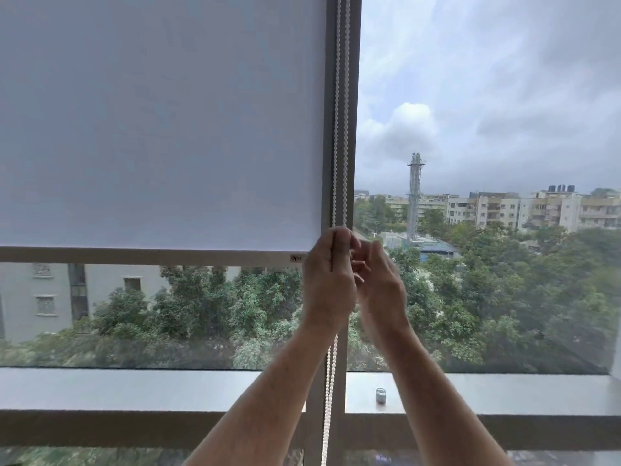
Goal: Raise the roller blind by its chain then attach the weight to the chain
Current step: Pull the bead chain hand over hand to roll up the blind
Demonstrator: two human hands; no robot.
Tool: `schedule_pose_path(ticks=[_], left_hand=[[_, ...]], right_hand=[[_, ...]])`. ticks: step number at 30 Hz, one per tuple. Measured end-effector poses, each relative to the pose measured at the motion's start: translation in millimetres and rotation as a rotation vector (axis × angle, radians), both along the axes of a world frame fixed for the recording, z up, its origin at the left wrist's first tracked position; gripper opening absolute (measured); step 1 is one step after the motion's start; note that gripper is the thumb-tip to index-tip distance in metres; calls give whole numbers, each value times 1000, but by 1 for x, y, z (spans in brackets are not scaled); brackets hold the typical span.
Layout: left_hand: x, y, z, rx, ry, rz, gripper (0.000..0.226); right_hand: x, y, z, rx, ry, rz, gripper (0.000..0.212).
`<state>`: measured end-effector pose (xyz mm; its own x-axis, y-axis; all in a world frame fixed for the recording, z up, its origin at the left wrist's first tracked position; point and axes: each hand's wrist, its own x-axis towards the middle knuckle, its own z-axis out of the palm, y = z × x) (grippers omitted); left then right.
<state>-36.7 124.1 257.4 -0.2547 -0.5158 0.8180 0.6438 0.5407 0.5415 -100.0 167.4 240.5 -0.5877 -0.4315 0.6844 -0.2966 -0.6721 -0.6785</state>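
Chain [337, 129]: vertical loop, centre frame, beside blind [161, 129].
Left hand [327, 284]: closed around the chain, below blind's hem.
Right hand [381, 290]: fingers loosely curled, touching left; grip unclear.
Weight [380, 395]: on sill [504, 388], lower centre-right, nearer the right hand.

Soft overcast daylight through the window [487, 230] (edges bowed, foliage smeared).

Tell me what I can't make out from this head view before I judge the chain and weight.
- Right hand grip on the white beaded chain: hidden behind the left hand.
- Chain's lower loop: cut off by the bottom edge.
- Roller mechanism above the pale grey roller blind: cut off by the top edge.
- Small grey cylinder on the sill: too small to tell whether it is the weight.
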Motion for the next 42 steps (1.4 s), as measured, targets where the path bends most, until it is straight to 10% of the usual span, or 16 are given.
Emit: schedule_pose_path(ticks=[9,18,28,35,42], left_hand=[[-3,-6,-50,-6,-75,-52,31],[5,-49,-8,18,-164,-137,46],[28,-12,140,6,-62,-172,31],[19,-1,129,-47,104,78,33],[-5,-1,62,-72,27,139,31]], right_hand=[[26,-9,124,13,83,17,35],[30,-24,107,-152,341,-388,37],[31,-39,45,-119,329,-274,39],[10,-14,58,39,153,130,42],[9,6,149,38,86,71,55]])
